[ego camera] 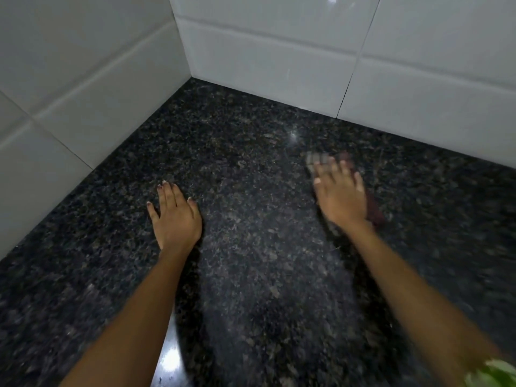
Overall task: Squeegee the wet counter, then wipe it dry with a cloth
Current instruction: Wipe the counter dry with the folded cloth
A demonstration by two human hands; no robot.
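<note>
Item one: dark speckled granite desk (pixel 251 275), polished, black flecked with grey and brown, filling the lower part of the view and running into a corner. A bright glint of reflected light sits near its far middle, another at its near edge by my left forearm.

Item two: my left hand (pixel 174 216), laid flat on the desk, palm down, fingers straight and a little spread, thumb out to the right. It holds nothing.

Item three: my right hand (pixel 339 191), further out and to the right, blurred. Its fingers are stretched forward and lie flat on top of item four, pressing it down onto the stone rather than curling round it.

Item four: checked cloth in dark maroon and pale grey (pixel 315 159), lying on the desk beneath my right hand. A pale checked part shows beyond my fingertips; a darker maroon strip shows along the right side of the hand, back towards the wrist. The blur hides its outline and folds.

Item five: glossy white wall tiles (pixel 279 57), large and rectangular with thin dark joints, standing on two sides of the desk and meeting at the corner.

Item six: blurred green and white thing (pixel 494 372) at the bottom right corner; I cannot tell what it is.
</note>
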